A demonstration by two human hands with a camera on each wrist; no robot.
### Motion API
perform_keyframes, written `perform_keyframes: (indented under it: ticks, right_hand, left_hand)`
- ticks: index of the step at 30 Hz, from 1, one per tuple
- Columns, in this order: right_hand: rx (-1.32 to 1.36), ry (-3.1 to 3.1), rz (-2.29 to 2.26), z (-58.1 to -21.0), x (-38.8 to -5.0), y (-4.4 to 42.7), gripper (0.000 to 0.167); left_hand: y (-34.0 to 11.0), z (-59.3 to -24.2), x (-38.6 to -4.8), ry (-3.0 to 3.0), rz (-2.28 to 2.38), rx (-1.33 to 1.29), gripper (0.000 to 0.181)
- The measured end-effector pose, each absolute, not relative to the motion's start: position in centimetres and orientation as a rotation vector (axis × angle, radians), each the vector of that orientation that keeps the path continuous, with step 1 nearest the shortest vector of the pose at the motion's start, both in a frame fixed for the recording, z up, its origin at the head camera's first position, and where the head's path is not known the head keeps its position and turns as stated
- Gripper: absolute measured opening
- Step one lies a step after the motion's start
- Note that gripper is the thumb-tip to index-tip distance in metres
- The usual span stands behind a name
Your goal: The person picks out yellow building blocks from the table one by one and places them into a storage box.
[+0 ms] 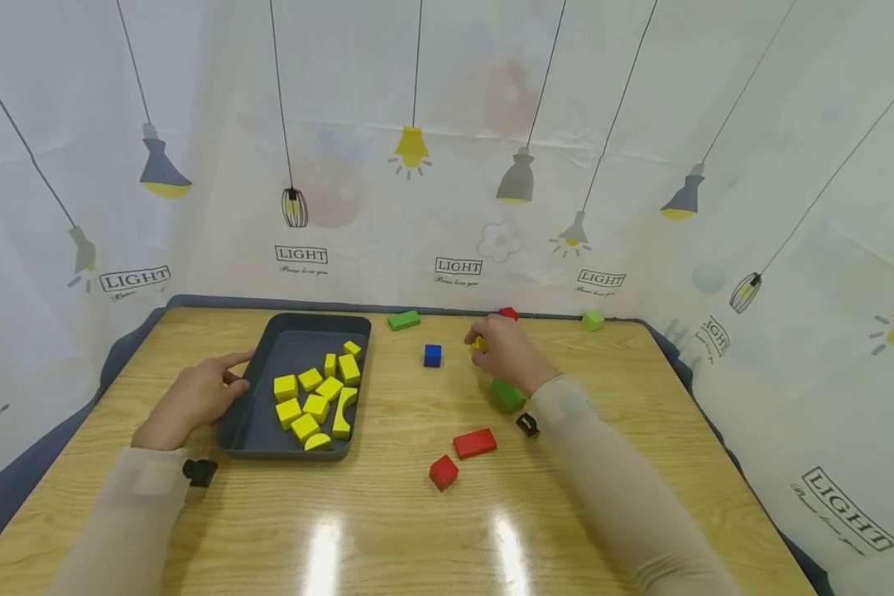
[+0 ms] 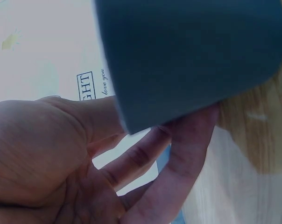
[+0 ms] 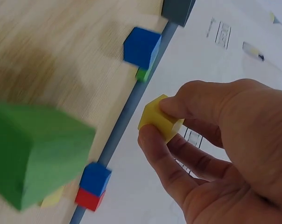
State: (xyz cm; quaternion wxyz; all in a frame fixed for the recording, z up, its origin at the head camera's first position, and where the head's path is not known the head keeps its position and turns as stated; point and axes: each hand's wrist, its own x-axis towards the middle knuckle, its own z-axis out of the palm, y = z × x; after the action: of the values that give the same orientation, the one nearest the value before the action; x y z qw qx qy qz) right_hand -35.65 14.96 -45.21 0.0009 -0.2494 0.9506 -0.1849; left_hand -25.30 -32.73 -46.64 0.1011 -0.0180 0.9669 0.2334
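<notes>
In the head view a dark grey tray (image 1: 242,430) holds several yellow blocks (image 1: 316,406), including an arched one and a half-round one. My left hand (image 1: 203,393) is at the tray's left side. Up close, that hand (image 2: 145,172) grips the tray's edge (image 2: 192,60) between thumb and fingers. To the right of the tray, my right hand (image 1: 508,354) pinches a small yellow block (image 1: 478,344) by thumb and fingertips. The right wrist view shows this yellow block (image 3: 159,119) held above the table, its faces partly covered by the fingers.
A blue cube (image 1: 433,356) lies between tray and right hand. Green blocks lie at the back (image 1: 405,320), far right (image 1: 592,320) and under the right forearm (image 1: 508,396). A red slab (image 1: 474,443) and red cube (image 1: 444,473) are nearer. Another yellow block (image 3: 52,197) shows.
</notes>
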Motion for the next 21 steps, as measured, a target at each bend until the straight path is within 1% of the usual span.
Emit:
perform_keyframes:
  ticks: [4, 9, 13, 21]
  right_hand:
    - [-0.818, 2.956, -0.597, -45.1, -35.0, 12.6, 0.024]
    - [-0.947, 2.936, -0.598, -45.1, -33.8, 9.6, 0.023]
    - [-1.048, 2.908, -0.583, -45.1, -32.9, 7.0, 0.025]
    - [-1.156, 2.834, -0.517, -44.5, -30.8, 2.2, 0.028]
  left_hand:
    - [-32.7, -46.7, -25.4, 2.858, 0.687, -0.047, 0.068]
    - [-32.8, -46.8, -25.4, 2.865, 0.68, -0.04, 0.067]
    - [-32.9, -46.8, -25.5, 2.864, 0.684, -0.046, 0.067]
    - [-32.7, -46.8, -25.3, 2.846, 0.721, -0.056, 0.068]
